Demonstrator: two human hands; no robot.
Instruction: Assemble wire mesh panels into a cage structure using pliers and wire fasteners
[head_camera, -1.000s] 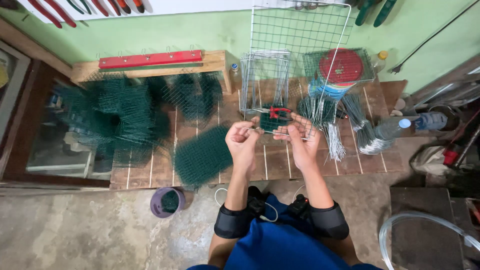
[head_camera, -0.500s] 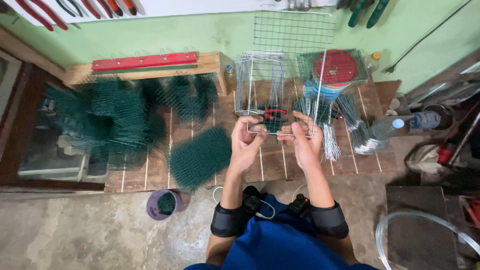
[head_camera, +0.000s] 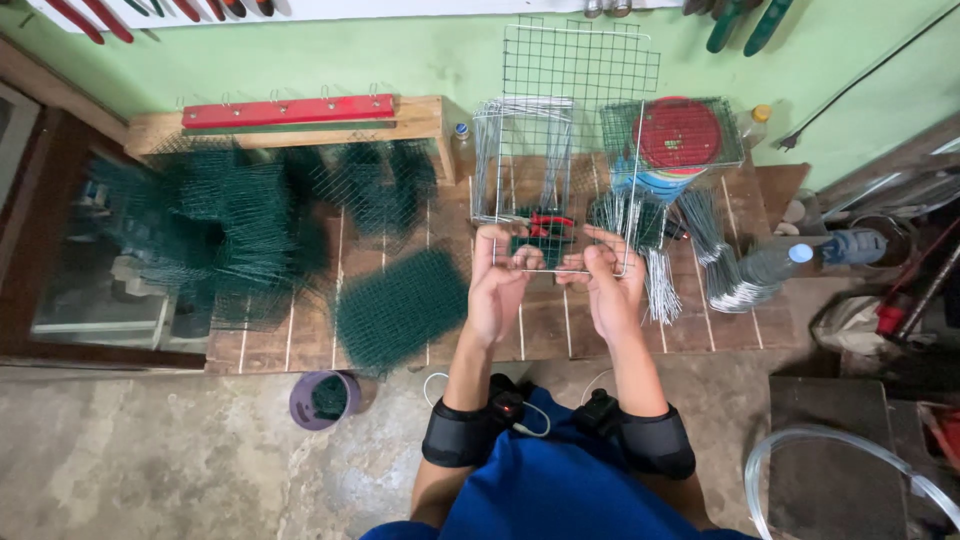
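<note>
Wooden workbench (head_camera: 530, 335) against a green wall, crowded. Left hand (head_camera: 497, 290) and right hand (head_camera: 612, 290) each pinch the near edge of a wire mesh panel (head_camera: 575, 110) held over the bench middle. Probably fastening a wire there; hard to see. Keep both grips level. Mesh pile (head_camera: 400, 305) left, wire bundles (head_camera: 730, 270) right: little side room.

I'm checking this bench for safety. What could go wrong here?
1. The wire mesh panel that the left hand and right hand grip bare may have ends that could prick skin.
2. The loose wire rods close by could snag or scatter.
</note>
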